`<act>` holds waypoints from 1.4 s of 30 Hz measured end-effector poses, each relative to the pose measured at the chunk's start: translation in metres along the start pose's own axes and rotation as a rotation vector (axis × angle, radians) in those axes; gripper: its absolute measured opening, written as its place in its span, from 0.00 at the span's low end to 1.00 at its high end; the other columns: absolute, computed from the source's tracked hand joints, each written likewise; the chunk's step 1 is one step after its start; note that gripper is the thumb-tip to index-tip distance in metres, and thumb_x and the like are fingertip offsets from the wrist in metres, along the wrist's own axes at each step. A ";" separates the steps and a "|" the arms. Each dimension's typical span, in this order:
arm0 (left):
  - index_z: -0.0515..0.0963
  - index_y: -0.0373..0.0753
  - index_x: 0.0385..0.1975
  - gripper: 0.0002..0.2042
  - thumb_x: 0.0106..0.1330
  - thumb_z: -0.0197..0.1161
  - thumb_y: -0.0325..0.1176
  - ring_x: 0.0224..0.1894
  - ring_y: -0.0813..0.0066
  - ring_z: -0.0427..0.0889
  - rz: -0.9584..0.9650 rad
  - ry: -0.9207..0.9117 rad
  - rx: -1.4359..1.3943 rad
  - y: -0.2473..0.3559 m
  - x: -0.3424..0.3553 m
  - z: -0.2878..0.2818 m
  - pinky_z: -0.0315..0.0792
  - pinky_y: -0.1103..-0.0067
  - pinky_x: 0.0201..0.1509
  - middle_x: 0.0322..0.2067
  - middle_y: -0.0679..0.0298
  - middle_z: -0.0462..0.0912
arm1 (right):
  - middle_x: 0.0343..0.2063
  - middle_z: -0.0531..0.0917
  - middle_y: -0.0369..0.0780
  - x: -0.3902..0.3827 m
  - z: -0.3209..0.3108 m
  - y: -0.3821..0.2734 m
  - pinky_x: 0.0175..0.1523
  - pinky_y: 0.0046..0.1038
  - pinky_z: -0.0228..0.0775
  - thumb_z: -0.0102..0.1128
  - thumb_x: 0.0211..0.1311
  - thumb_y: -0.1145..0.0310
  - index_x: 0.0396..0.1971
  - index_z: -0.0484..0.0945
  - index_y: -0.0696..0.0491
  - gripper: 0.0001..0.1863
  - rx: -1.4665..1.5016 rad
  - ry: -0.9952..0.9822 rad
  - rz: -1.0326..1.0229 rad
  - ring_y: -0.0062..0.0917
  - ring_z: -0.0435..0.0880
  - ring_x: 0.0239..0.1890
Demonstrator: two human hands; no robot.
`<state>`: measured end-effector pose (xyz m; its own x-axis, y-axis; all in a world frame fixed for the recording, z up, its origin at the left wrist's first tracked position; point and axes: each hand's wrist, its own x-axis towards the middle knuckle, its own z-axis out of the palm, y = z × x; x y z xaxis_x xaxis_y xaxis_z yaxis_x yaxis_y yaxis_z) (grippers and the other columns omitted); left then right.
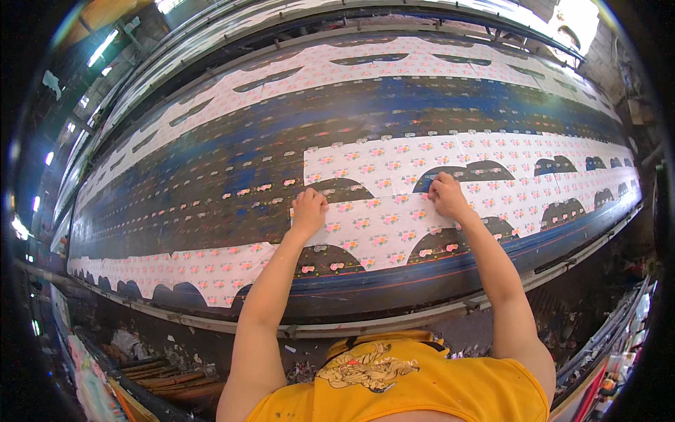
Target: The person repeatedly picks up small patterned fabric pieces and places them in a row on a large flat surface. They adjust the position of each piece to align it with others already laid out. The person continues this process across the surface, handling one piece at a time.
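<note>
Both my hands are at the upper edge of a white cloth piece with a pink floral print and curved cut-outs, lying on a long dark table. My left hand has its fingers closed at the piece's left corner. Farther right, my right hand pinches the same edge beside a dark curved gap. Just beyond lies another floral cloth piece, its scalloped lower side close to the near piece. Fingertips partly hide the cloth they grip.
A floral strip lies along the table's near left edge. More cut floral cloth runs along the far side. A rail borders the near edge. Poles and scraps lie below at left; colourful items stand at lower right.
</note>
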<state>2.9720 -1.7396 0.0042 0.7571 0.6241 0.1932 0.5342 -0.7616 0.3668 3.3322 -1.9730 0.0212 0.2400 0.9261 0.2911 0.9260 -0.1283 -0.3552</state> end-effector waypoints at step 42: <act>0.74 0.42 0.38 0.08 0.73 0.57 0.39 0.26 0.54 0.83 0.328 -0.058 0.251 -0.050 0.182 -0.007 0.79 0.62 0.28 0.34 0.59 0.76 | 0.25 0.84 0.48 0.151 -0.014 0.112 0.34 0.47 0.73 0.60 0.68 0.59 0.33 0.73 0.54 0.13 -0.095 -0.078 -0.069 0.49 0.84 0.30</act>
<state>3.0806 -1.5870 0.0270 0.9185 0.3359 0.2086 0.3308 -0.9418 0.0600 3.4763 -1.8528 0.0382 0.1552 0.9581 0.2407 0.9638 -0.0934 -0.2498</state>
